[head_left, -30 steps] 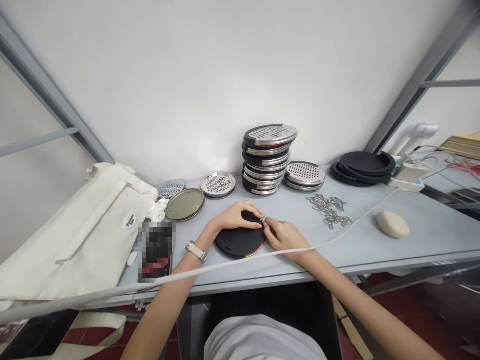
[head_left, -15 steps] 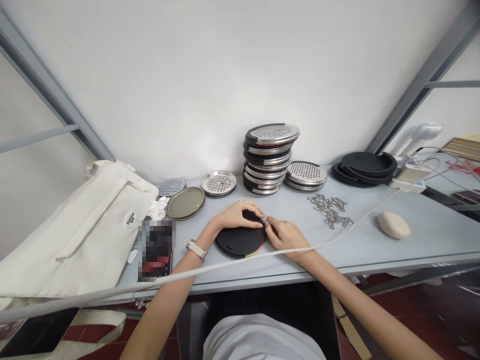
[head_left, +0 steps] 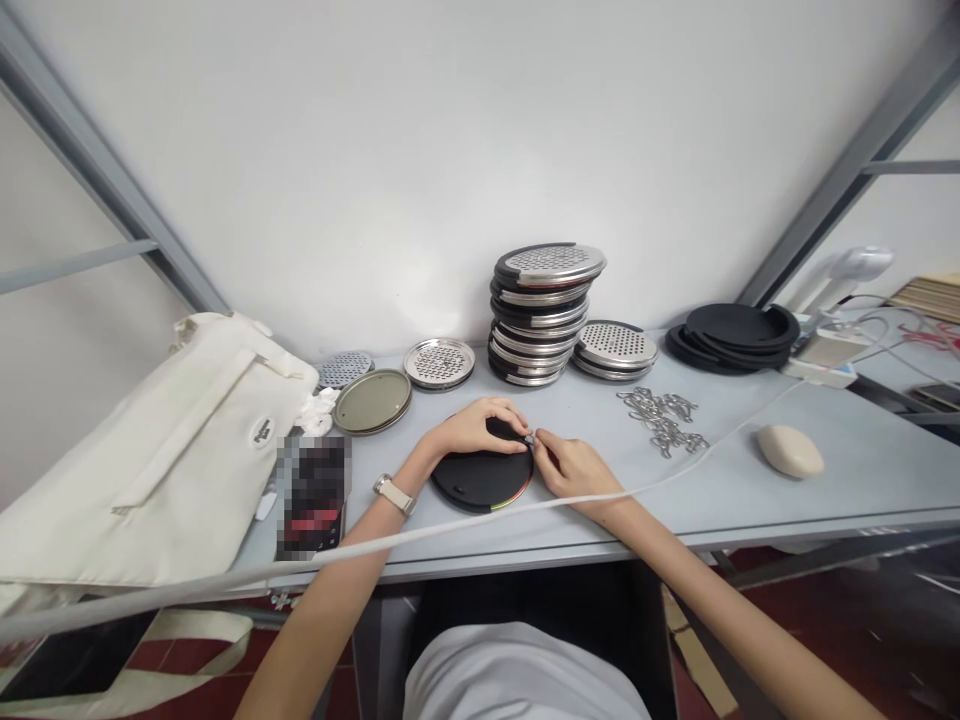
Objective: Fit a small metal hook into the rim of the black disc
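A round black disc [head_left: 484,480] with a red and yellow strip on its near right rim lies on the desk in front of me. My left hand [head_left: 484,428] rests over the disc's far side, its thumb and fingers curled together on the disc near the right rim. At that same rim my right hand [head_left: 571,468] pinches a small metal clip [head_left: 530,438], mostly hidden by the fingertips. A loose pile of similar-looking metal clips [head_left: 664,420] lies to the right. Behind the hands stands a tall stack of round metal graters with black rims [head_left: 544,320].
A shorter grater stack [head_left: 616,345], black round pieces [head_left: 735,335] and a cream oval object [head_left: 789,451] lie rightward. To the left are a single grater [head_left: 439,362], olive lids [head_left: 371,400], a phone [head_left: 315,500] and a cream bag [head_left: 172,460]. A white cable [head_left: 450,527] crosses the front.
The right fingers have shifted very slightly at the disc's rim around the metal clip. The left hand and the disc stay put; the view has tilted a little.
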A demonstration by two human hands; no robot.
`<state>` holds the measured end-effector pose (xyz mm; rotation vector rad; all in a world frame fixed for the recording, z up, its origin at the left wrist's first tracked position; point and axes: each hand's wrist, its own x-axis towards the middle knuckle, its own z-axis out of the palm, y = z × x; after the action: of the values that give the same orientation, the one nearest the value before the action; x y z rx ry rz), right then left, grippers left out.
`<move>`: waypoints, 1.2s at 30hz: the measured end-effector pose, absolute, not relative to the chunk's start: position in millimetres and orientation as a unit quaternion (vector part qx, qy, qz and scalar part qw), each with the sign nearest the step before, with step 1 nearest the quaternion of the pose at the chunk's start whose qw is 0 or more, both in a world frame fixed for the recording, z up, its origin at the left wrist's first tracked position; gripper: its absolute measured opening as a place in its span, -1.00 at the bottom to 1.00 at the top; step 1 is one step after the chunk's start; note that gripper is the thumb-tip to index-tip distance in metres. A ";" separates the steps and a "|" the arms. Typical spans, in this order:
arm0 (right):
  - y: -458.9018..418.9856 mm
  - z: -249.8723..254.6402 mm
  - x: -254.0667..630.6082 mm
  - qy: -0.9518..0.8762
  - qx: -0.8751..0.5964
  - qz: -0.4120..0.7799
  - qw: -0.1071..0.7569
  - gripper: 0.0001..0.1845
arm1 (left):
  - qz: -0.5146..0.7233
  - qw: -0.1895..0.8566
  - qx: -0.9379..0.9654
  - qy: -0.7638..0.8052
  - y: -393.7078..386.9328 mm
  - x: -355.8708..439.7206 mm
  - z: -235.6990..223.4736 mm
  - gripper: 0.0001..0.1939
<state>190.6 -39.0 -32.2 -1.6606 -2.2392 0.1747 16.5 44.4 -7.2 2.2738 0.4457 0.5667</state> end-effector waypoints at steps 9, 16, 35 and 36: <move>-35.6 -34.1 189.3 -0.787 -0.595 0.069 0.147 -0.64 | 0.221 0.318 0.898 0.209 44.2 15.5 -8.5 -0.74; -34.5 -32.6 188.8 -0.789 -0.590 0.080 0.147 -0.62 | 0.222 0.335 0.892 0.206 43.4 16.2 -7.9 -0.74; -32.8 -36.6 186.6 -0.787 -0.599 0.063 0.132 -0.60 | 0.225 0.364 0.889 0.163 46.7 17.7 -10.6 -0.74; -32.7 -37.0 186.3 -0.787 -0.601 0.060 0.130 -0.60 | 0.226 0.362 0.889 0.164 46.7 17.8 -10.8 -0.74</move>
<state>186.3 -32.7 -37.0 -1.7451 -2.2852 0.1756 17.8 46.7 -10.8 2.2897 0.4221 0.5830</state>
